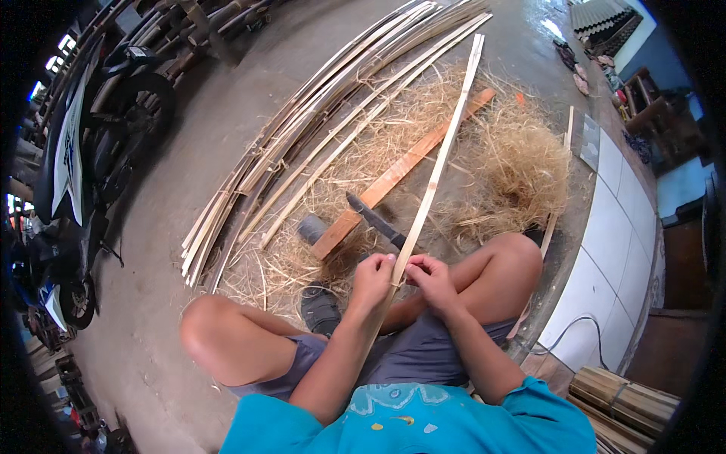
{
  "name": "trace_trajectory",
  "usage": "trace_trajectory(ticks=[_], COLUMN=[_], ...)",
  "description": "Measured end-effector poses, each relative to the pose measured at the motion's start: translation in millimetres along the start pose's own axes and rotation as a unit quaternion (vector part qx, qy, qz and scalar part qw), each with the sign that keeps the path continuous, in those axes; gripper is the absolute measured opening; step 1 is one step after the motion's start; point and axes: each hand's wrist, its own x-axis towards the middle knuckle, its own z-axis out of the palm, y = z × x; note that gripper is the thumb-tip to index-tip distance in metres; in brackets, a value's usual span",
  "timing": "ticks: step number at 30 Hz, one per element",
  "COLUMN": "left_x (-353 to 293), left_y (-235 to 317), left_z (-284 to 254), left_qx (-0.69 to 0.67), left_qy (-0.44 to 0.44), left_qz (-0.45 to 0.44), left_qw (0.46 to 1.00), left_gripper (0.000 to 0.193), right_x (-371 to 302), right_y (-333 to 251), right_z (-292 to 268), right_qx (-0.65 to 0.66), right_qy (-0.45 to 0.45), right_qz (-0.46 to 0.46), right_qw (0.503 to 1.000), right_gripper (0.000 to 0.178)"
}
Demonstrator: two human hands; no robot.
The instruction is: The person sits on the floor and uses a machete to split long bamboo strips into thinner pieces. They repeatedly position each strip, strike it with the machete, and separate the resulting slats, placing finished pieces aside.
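A long pale bamboo strip (434, 180) runs from my lap away toward the far pile, and both hands are closed on its near part. My left hand (373, 281) grips its left edge, thumb on top. Close on the other side, my right hand (431, 278) pinches the strip's right edge. Just beyond my hands lies a dark-bladed knife (376, 220), its handle end hidden behind the strip. The blade's tip reaches a reddish wooden plank (401, 168), which is propped near a grey cylinder (311, 228).
Long bamboo strips (302, 113) lie bunched at the far left. Tangled shavings (522, 166) cover the floor around the plank. A motorcycle (83, 151) stands at left. White tiles (605, 234) edge the right side, with a tied bamboo bundle (628, 405) at lower right.
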Motion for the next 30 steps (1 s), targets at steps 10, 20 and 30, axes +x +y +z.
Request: trace_trajectory(ticks=[10, 20, 30], left_x=[-36.5, -51.9, -135.8], left_y=[14.5, 39.7, 132.5], left_z=[3.2, 4.9, -90.8], left_qx=[-0.109, -0.171, 0.057], left_qy=[0.074, 0.062, -0.067], left_qz=[0.019, 0.081, 0.087], left_qw=[0.991, 0.980, 0.992], left_gripper=[0.031, 0.033, 0.061], right_x=[-3.1, -4.5, 9.1], right_y=[-36.6, -46.7, -134.7], right_z=[13.8, 21.1, 66.8], right_qx=[0.084, 0.074, -0.093], right_qy=[0.088, -0.020, 0.015], right_qz=[0.071, 0.008, -0.238], right_qw=[0.990, 0.997, 0.967], right_gripper=[0.040, 0.027, 0.032])
